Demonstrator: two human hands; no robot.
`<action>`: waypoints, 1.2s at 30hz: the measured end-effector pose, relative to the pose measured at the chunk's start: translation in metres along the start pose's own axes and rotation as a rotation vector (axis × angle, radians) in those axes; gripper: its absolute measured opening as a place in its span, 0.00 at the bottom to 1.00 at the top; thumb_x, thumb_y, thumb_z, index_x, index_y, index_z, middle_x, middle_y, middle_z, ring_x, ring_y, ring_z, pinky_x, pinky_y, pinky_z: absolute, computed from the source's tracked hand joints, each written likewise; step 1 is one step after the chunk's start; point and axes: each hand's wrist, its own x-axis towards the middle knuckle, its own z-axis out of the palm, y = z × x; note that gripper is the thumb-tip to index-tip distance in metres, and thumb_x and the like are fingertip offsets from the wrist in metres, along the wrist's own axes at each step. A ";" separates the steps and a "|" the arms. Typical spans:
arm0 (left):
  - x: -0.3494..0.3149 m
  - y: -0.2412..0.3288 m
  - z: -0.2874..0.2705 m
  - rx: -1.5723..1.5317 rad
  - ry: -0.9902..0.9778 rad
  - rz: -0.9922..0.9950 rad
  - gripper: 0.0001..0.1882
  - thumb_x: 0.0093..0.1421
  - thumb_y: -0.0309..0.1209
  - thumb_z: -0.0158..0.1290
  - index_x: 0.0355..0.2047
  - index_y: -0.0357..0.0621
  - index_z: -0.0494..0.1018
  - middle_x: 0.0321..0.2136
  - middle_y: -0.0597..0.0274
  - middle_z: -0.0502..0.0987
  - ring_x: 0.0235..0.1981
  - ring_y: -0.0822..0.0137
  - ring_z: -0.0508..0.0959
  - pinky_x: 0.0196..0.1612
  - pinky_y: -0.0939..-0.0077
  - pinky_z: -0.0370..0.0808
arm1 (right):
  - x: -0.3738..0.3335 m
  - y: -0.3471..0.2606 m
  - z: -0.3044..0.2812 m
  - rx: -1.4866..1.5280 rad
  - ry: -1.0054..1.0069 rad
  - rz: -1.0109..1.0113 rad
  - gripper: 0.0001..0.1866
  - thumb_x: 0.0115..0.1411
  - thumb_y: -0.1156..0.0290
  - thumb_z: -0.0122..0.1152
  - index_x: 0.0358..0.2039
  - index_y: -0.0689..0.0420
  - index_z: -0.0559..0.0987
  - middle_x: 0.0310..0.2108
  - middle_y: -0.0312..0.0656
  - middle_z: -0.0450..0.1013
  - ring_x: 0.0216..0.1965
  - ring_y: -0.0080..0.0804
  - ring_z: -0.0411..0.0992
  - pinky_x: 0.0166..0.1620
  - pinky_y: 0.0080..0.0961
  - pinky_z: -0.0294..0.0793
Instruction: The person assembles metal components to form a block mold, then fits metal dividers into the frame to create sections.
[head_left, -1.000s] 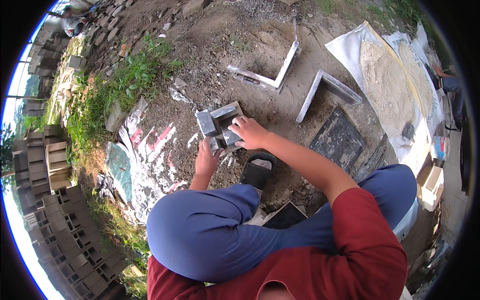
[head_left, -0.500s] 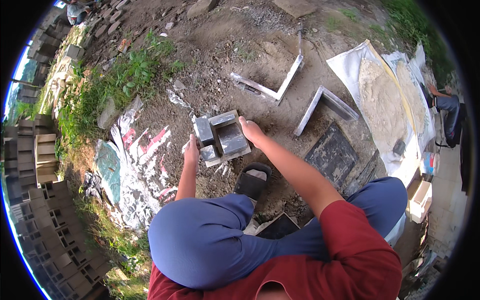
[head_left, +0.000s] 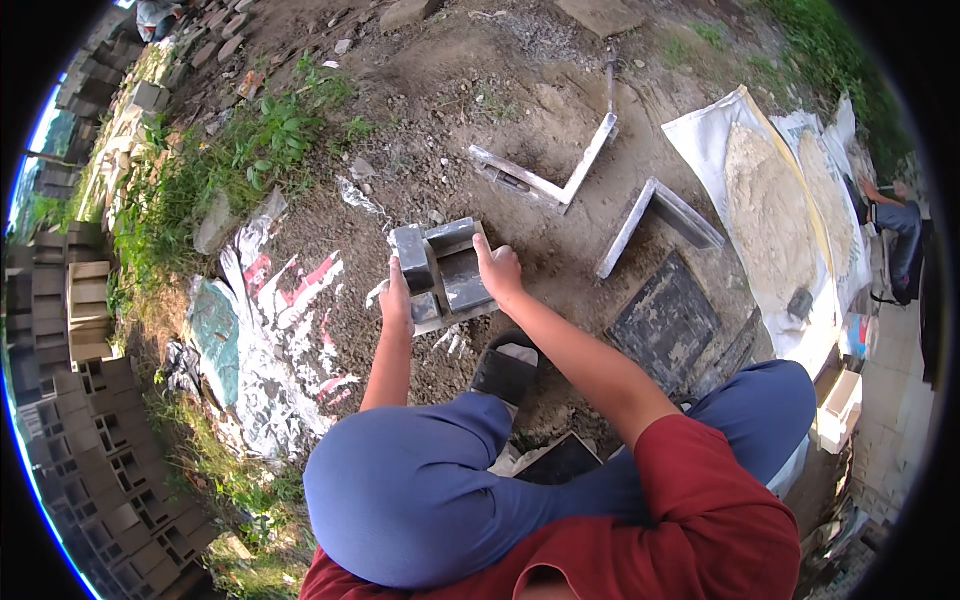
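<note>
Between my hands is a grey block mould [head_left: 464, 284] with raised boxy parts and a pale rim, just beyond my sandalled foot. My left hand [head_left: 397, 297] is closed on its left side, next to a tall grey box-shaped part [head_left: 412, 258]. On the opposite side, my right hand [head_left: 498, 271] grips the edge, its fingers reaching over the top. The undersides of both hands and of the mould are hidden. Farther off on the dirt lies an L-shaped metal frame [head_left: 566, 192] with a rod at its end. Another angled frame piece [head_left: 628, 227] lies nearer, to the right.
A dark flat plate [head_left: 664, 318] lies right of my foot. Farther right, pale powder [head_left: 768, 215] sits on a white sack [head_left: 700, 129]. Torn white-and-red sheeting [head_left: 275, 350] and weeds [head_left: 265, 140] are on the left. Stacked blocks [head_left: 110, 440] line the far left; another person [head_left: 897, 235] sits far right.
My right hand has shifted over the mould's right side, with its fingers now farther across the top. My left hand has moved slightly right and closer in against the mould.
</note>
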 end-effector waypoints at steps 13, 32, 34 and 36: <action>0.003 0.020 0.003 0.043 -0.178 -0.133 0.37 0.59 0.61 0.58 0.57 0.44 0.74 0.51 0.53 0.78 0.49 0.59 0.78 0.54 0.62 0.74 | 0.006 -0.007 -0.004 0.138 -0.110 0.128 0.57 0.56 0.27 0.55 0.55 0.80 0.69 0.60 0.73 0.65 0.62 0.59 0.67 0.61 0.43 0.68; -0.046 0.031 0.047 0.804 0.004 0.582 0.49 0.52 0.42 0.65 0.67 0.30 0.54 0.54 0.34 0.73 0.55 0.44 0.77 0.58 0.59 0.72 | -0.023 0.018 -0.058 -0.531 -0.385 -1.031 0.40 0.46 0.62 0.77 0.60 0.57 0.73 0.63 0.46 0.69 0.65 0.49 0.64 0.65 0.40 0.67; -0.041 0.021 0.035 0.787 0.113 0.619 0.40 0.52 0.39 0.64 0.61 0.29 0.62 0.46 0.35 0.78 0.48 0.43 0.80 0.52 0.57 0.75 | -0.028 0.005 -0.060 -0.479 -0.414 -1.021 0.39 0.46 0.62 0.77 0.59 0.57 0.74 0.62 0.46 0.70 0.65 0.49 0.65 0.66 0.40 0.67; -0.039 0.021 0.029 0.764 0.123 0.639 0.37 0.52 0.39 0.64 0.57 0.29 0.65 0.42 0.37 0.79 0.44 0.42 0.81 0.49 0.56 0.76 | -0.033 -0.002 -0.065 -0.432 -0.438 -0.998 0.38 0.46 0.62 0.77 0.59 0.58 0.75 0.62 0.47 0.70 0.64 0.48 0.66 0.66 0.40 0.67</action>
